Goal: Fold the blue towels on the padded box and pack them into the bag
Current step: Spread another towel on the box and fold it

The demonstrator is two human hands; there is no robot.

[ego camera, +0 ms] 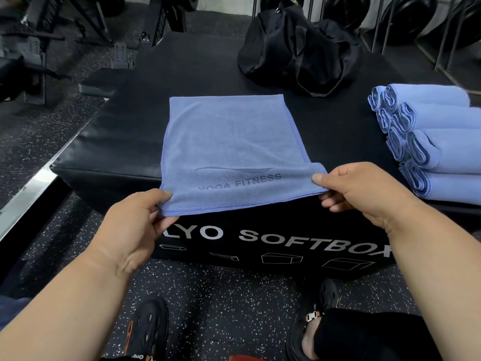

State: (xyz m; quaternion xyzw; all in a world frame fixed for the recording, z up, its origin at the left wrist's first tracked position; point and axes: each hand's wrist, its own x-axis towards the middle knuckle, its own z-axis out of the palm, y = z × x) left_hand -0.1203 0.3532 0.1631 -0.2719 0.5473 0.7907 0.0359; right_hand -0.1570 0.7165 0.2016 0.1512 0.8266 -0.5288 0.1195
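Note:
A blue towel point(226, 142) printed "YOGA FITNESS" lies flat on the black padded box point(109, 142), its near edge lifted off the box's front edge. My left hand point(132, 225) pinches the near left corner. My right hand point(364, 191) pinches the near right corner. A stack of several folded blue towels point(437, 142) sits on the box at the right. The black bag point(299, 53) stands at the far end of the box, slumped, its inside hidden.
The box front reads "SOFTBOX" point(312, 246). Speckled rubber floor point(229, 303) lies below, with my sandalled feet point(148, 332) on it. Gym equipment point(52, 48) stands at the far left; weight plates on a rack point(406, 19) stand at the far right.

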